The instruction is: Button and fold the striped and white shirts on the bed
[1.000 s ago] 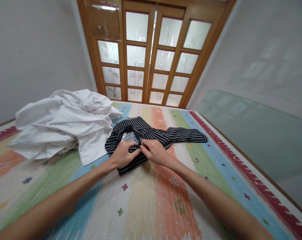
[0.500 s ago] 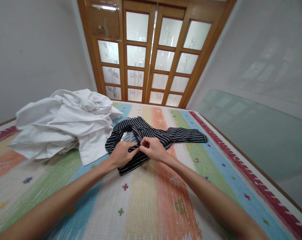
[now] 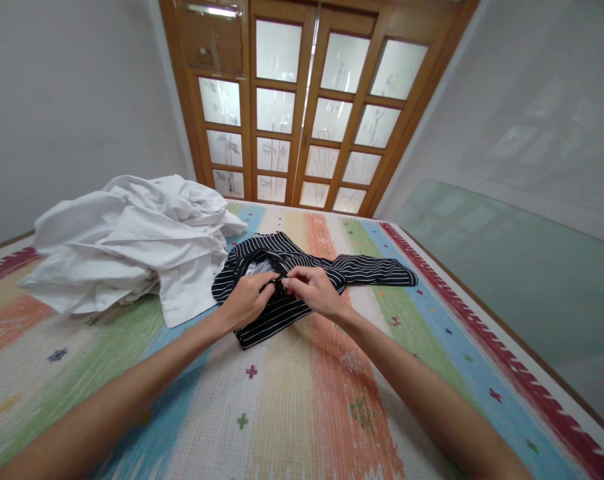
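Observation:
A black shirt with white stripes point(image 3: 302, 257) lies crumpled on the colourful striped cover, one sleeve stretched out to the right. Its neck opening faces me and shows a pale inside. My left hand point(image 3: 247, 298) pinches the dark edge at the front of that opening. Close beside it, my right hand point(image 3: 315, 290) grips the same edge between thumb and fingers. The fingertips of both hands nearly meet. What small part of the edge lies between them is too fine to make out.
A heap of white cloth point(image 3: 132, 240) lies to the left, its corner close to the shirt. The striped cover point(image 3: 282, 413) spreads under everything. Wooden doors with glass panes point(image 3: 275, 110) stand at the far end. A pale green panel point(image 3: 507, 260) runs along the right wall.
My hands have lifted the shirt's edge slightly and shifted a little up and to the right; the fingertips have drawn slightly apart. The rest of the shirt lies nearly as before.

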A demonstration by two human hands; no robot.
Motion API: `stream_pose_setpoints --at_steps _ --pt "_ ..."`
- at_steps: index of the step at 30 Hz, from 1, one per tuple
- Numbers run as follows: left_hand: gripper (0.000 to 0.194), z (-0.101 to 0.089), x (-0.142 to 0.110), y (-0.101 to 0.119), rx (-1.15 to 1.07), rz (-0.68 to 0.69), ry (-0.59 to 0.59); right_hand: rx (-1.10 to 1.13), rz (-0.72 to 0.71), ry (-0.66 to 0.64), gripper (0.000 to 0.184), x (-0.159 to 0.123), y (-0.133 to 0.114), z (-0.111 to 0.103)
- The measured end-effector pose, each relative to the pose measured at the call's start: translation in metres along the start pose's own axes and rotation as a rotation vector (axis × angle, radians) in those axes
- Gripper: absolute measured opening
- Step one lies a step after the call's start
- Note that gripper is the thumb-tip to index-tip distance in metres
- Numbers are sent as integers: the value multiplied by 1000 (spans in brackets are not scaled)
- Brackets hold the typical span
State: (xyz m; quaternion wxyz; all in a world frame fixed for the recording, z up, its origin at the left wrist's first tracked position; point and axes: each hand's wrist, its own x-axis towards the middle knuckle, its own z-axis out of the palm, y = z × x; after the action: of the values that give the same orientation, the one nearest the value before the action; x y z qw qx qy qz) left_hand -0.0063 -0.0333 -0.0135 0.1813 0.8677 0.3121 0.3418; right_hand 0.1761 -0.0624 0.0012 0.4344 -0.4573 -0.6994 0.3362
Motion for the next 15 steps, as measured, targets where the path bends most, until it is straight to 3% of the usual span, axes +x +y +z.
stream_pose_setpoints --at_steps 5,15 --pt "20 -1 1 2 43 59 55 83 25 -76 18 -2 1 -2" --pt "12 -6 -3 16 94 47 121 177 66 -25 19 -1 11 0"
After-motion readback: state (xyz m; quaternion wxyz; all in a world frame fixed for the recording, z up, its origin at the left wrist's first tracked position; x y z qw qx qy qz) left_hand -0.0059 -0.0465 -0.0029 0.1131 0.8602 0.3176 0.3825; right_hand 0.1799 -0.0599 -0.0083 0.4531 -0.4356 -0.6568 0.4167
